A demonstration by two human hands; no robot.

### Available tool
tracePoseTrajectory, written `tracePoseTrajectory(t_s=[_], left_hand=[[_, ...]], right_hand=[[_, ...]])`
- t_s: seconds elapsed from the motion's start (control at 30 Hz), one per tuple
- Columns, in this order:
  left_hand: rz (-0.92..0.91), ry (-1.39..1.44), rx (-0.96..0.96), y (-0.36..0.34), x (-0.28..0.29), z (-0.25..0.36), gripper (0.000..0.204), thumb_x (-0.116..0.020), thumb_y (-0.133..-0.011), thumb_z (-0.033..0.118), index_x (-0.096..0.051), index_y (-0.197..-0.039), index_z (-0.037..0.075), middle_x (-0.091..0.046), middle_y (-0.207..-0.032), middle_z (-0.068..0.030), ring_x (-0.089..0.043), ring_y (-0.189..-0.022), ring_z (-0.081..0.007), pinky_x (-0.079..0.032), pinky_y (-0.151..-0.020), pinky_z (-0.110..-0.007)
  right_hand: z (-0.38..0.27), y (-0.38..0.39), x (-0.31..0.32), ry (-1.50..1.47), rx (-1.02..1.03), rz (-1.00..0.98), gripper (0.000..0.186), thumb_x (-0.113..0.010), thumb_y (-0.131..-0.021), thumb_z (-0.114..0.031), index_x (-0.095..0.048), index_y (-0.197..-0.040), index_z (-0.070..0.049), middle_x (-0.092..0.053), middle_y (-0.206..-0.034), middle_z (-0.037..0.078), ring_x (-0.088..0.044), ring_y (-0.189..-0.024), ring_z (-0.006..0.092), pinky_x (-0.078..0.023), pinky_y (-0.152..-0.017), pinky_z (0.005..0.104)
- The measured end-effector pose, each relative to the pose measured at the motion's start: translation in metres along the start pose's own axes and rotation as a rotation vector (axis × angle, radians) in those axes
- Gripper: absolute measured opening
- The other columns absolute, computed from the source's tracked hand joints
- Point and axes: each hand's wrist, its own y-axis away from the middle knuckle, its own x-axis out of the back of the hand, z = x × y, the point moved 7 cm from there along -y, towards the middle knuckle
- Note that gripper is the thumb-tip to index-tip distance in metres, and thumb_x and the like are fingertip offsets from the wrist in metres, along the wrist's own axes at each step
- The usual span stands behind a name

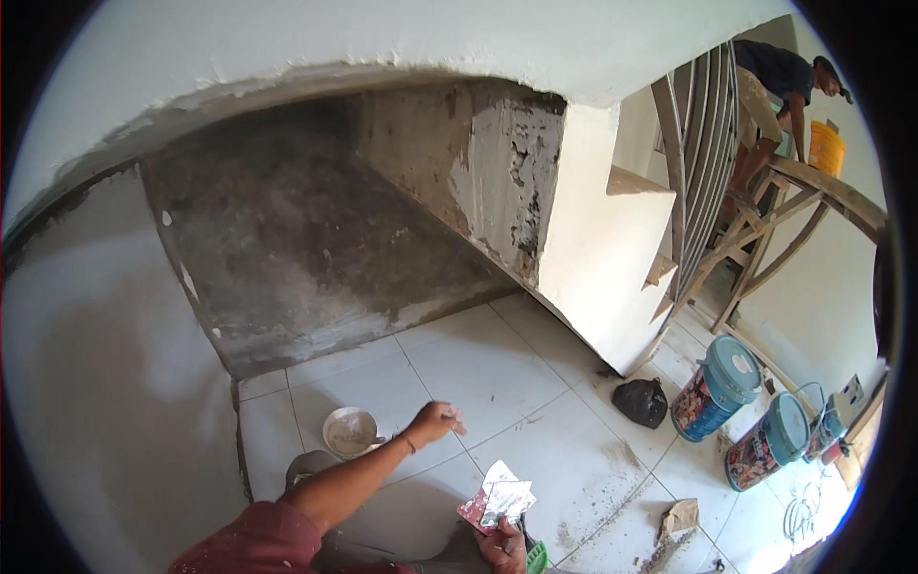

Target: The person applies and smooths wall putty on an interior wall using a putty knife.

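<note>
My left hand [435, 421] reaches out over the white tiled floor [497, 373] with its fingers curled in and nothing visible in them. It hovers just right of a small round bowl [351, 430] with pale putty in it. Low at the bottom edge, my right hand [502, 547] grips flat scraper blades [497, 502] smeared with white putty, their reddish backs partly showing. A green object [536, 558] peeks out beside that hand.
A rough grey cement recess [316, 230] lies under the staircase [602, 239]. A black bag [641, 402], two teal-lidded paint buckets [717, 387] [770, 440] and a scrap [679, 521] sit at right. Another person [779, 86] stands on wooden scaffolding [765, 220] by a yellow bucket [827, 148].
</note>
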Motion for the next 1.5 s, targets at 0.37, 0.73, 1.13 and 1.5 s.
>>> tracePoseTrajectory(t_s=[0.37,0.73,1.13,1.5], left_hand=[[-0.109,0.838,0.092,0.185,-0.116,-0.001,0.059,-0.043,-0.109,0.045,-0.035,-0.154,0.008,-0.037,-0.16,-0.0115,-0.037,-0.148,-0.0286,-0.035,-0.118,-0.053],[0.595,0.989,-0.048,0.214,0.002,0.004,0.048,-0.045,-0.11,0.04,-0.049,-0.14,0.002,-0.06,-0.137,-0.0132,-0.06,-0.126,-0.0292,-0.051,-0.105,-0.052],[0.317,1.079,-0.09,0.256,0.069,0.056,0.04,-0.057,-0.105,0.021,-0.051,-0.139,0.002,-0.062,-0.134,-0.0103,-0.062,-0.123,-0.0251,-0.053,-0.102,-0.047],[0.291,0.984,0.045,0.258,0.018,0.074,0.038,-0.058,-0.104,0.017,-0.052,-0.138,0.0,-0.065,-0.129,-0.0081,-0.065,-0.115,-0.0178,-0.054,-0.1,-0.037]], right_hand=[[0.012,-0.03,0.025,-0.024,-0.071,0.222,0.008,-0.062,-0.097,-0.008,-0.067,-0.102,-0.004,-0.072,-0.104,0.012,-0.068,-0.101,0.0291,-0.052,-0.097,0.0468],[0.029,-0.054,-0.026,0.082,-0.017,0.288,0.03,-0.066,-0.098,-0.015,-0.061,-0.125,-0.005,-0.067,-0.124,0.01,-0.063,-0.115,0.0281,-0.048,-0.102,0.0449],[-0.012,-0.064,-0.103,0.46,0.105,0.099,0.04,-0.062,-0.096,-0.007,-0.055,-0.136,-0.005,-0.066,-0.12,0.008,-0.062,-0.116,0.0258,-0.055,-0.096,0.0414],[0.061,-0.069,-0.153,-0.167,-0.395,-0.509,0.069,-0.047,-0.104,-0.041,-0.032,-0.152,0.006,-0.047,-0.087,0.013,-0.044,-0.058,0.0156,-0.042,-0.045,0.0254]])
